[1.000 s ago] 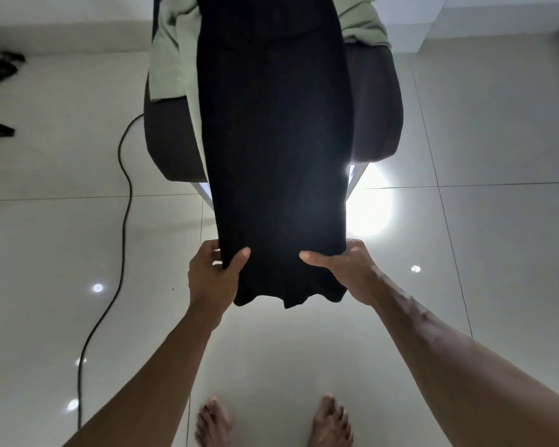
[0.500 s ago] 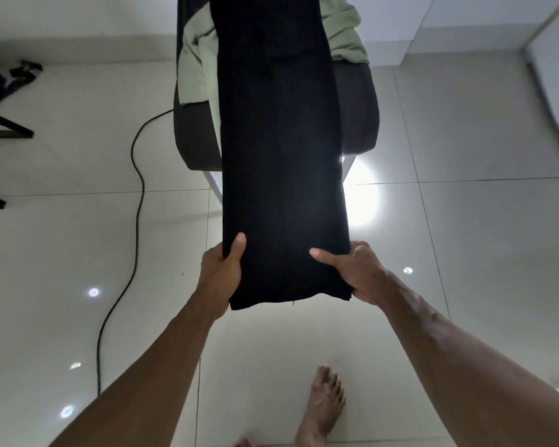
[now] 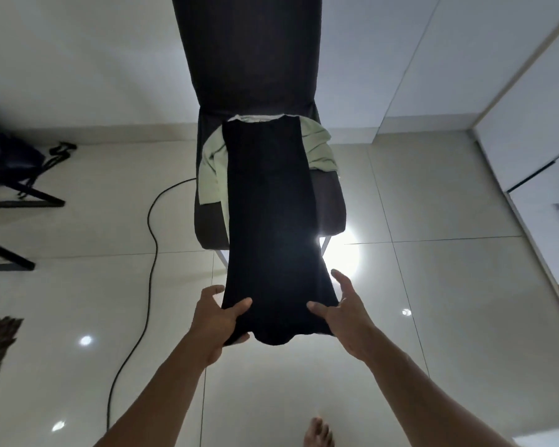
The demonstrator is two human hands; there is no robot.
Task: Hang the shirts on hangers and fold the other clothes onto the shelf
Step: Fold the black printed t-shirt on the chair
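A long black garment [image 3: 271, 227] lies lengthwise over the seat of a dark chair [image 3: 252, 59], its near end reaching toward 6 o'clock past the seat edge. The left hand [image 3: 218, 321] pinches that end's 7 o'clock corner in a thumb-over grip, the right hand [image 3: 346, 321] its 5 o'clock corner, thumb on top with fingers spread. A pale green garment [image 3: 320, 146] lies under the black one on the seat, and a black cable [image 3: 149, 227] trails over the tiled floor [image 3: 449, 301] at 9 o'clock.
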